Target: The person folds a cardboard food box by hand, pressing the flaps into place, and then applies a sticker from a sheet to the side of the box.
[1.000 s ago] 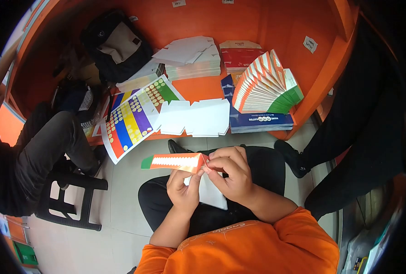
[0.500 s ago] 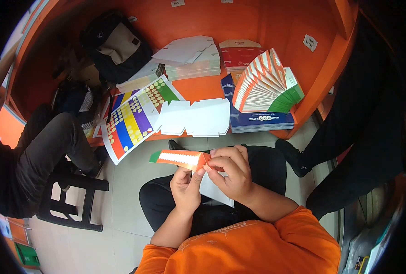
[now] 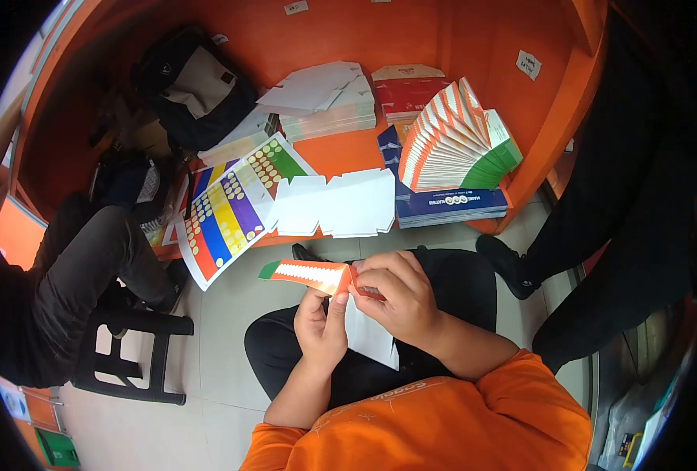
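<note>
Above my lap I hold an orange, white and green printed paper piece, its green end pointing left. My left hand grips it from below, thumb and fingers closed near its right part. Pinched at the orange right end is my right hand, where the paper bends into a fold; its fingertips partly hide that end. A white sheet lies on my lap under the hands. On the orange shelf, a fanned stack of similar printed pieces rests on a blue printed stack.
White die-cut card sheets and a colourful printed sheet lie at the shelf's front edge. Behind are a white card stack and a black backpack. A black stool and a seated person are left; another person's legs are right.
My right hand's fingers have bent the orange right end further, so a fold now shows beneath them. The paper piece stays in both hands. The view has shifted slightly.
</note>
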A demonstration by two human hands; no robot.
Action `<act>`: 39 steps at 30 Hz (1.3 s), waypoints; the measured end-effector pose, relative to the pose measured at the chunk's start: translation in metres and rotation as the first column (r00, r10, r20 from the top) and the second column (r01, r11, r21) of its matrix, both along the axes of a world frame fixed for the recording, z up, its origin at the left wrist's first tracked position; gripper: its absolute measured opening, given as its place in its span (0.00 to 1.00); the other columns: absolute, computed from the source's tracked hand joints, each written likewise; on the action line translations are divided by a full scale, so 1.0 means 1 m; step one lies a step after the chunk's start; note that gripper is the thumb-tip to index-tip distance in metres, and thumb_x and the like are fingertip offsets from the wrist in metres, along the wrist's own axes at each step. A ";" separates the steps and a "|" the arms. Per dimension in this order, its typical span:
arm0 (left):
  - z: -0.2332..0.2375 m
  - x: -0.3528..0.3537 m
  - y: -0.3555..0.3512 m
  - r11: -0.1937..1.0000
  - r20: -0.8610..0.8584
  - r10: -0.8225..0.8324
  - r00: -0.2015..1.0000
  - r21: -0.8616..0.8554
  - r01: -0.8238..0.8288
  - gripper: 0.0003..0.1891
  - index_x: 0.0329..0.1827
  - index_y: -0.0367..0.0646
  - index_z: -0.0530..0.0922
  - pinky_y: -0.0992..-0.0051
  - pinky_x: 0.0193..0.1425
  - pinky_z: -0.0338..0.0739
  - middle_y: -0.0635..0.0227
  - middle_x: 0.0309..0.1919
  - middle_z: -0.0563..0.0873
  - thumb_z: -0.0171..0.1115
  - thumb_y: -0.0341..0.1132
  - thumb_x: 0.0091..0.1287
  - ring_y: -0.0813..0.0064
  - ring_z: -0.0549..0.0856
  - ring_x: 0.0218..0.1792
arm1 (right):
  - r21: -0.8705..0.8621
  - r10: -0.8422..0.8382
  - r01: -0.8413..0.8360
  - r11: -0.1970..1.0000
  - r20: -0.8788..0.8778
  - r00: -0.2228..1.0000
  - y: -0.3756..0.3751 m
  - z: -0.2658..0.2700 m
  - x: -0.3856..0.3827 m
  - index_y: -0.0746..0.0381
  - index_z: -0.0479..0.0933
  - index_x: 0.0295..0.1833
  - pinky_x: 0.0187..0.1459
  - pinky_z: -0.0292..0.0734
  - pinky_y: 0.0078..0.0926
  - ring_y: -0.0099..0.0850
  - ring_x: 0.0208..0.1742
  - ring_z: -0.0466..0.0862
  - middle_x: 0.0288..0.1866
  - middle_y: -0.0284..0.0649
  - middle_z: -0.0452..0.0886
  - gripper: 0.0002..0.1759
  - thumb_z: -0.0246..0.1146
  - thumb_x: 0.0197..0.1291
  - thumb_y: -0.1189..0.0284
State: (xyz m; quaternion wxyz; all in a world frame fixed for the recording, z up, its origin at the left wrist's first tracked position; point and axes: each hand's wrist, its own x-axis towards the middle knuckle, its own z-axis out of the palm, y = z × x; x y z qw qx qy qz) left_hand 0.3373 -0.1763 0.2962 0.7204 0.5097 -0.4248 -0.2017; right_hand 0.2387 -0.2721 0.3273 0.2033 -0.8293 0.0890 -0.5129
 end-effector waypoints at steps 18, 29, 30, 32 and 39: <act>-0.006 0.001 0.005 0.989 0.171 0.149 0.974 -0.046 -0.143 0.06 0.41 0.35 0.76 0.80 0.50 0.69 0.65 0.40 0.81 0.58 0.24 0.62 0.79 0.78 0.42 | 0.091 0.061 -0.063 0.994 0.028 0.998 0.007 0.003 -0.006 0.61 0.75 0.32 0.45 0.66 0.25 0.29 0.40 0.76 0.39 0.35 0.76 0.09 0.66 0.42 0.80; -0.010 0.002 0.010 0.985 0.253 0.141 0.957 -0.129 -0.111 0.06 0.43 0.34 0.74 0.76 0.51 0.71 0.61 0.42 0.81 0.54 0.26 0.65 0.76 0.79 0.43 | 0.025 0.043 -0.044 0.999 0.028 0.999 0.010 0.012 -0.010 0.60 0.74 0.30 0.39 0.63 0.24 0.27 0.35 0.77 0.35 0.34 0.77 0.10 0.67 0.40 0.80; -0.009 0.001 0.009 0.986 0.254 0.139 0.957 -0.129 -0.109 0.06 0.43 0.34 0.74 0.76 0.51 0.71 0.61 0.42 0.81 0.54 0.26 0.65 0.76 0.79 0.43 | -0.001 0.033 -0.033 0.999 0.056 0.998 0.012 0.012 -0.009 0.60 0.74 0.30 0.38 0.62 0.24 0.27 0.35 0.78 0.35 0.33 0.77 0.10 0.67 0.40 0.80; -0.005 -0.003 0.009 0.954 0.066 0.021 0.998 -0.300 0.000 0.08 0.45 0.34 0.73 0.74 0.52 0.71 0.59 0.44 0.81 0.54 0.26 0.65 0.74 0.79 0.45 | -0.027 0.026 -0.024 0.999 0.080 0.996 0.015 0.015 -0.011 0.61 0.75 0.31 0.38 0.63 0.25 0.26 0.35 0.78 0.36 0.33 0.76 0.11 0.68 0.38 0.80; 0.011 -0.004 0.014 0.959 0.031 0.096 0.995 -0.272 -0.084 0.10 0.44 0.33 0.76 0.75 0.49 0.72 0.62 0.42 0.81 0.60 0.25 0.59 0.75 0.79 0.42 | -0.051 0.120 -0.113 0.992 0.153 0.981 0.018 0.022 -0.014 0.62 0.76 0.36 0.43 0.72 0.27 0.31 0.39 0.78 0.40 0.35 0.78 0.11 0.66 0.42 0.78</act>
